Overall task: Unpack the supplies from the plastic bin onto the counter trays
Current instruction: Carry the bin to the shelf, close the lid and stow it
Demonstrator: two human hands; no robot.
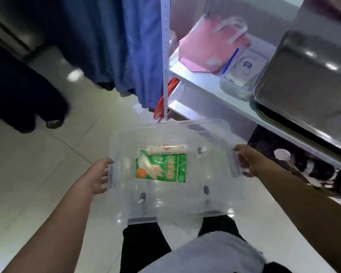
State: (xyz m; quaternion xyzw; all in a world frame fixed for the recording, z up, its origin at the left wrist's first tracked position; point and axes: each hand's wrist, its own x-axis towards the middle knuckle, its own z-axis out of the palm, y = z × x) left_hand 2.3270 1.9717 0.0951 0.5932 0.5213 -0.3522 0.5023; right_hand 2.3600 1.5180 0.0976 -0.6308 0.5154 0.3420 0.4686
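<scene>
A clear plastic bin (209,138) hangs above the floor in front of my legs. My left hand (98,175) grips its left handle and my right hand (248,160) grips its right handle. Inside the bin lie a green packet of disposable gloves (161,167) and a white roll-shaped pack (166,149) touching the packet's far edge. A large steel tray (307,75) sits on the counter at the upper right.
On the steel counter (201,75) lie a pink folder (209,48) and a clear lidded box (242,73) beside the tray. A metal shelf post (165,56) stands at the counter's corner. Blue cloth (116,42) hangs behind. Another person's dark legs (24,91) stand at left.
</scene>
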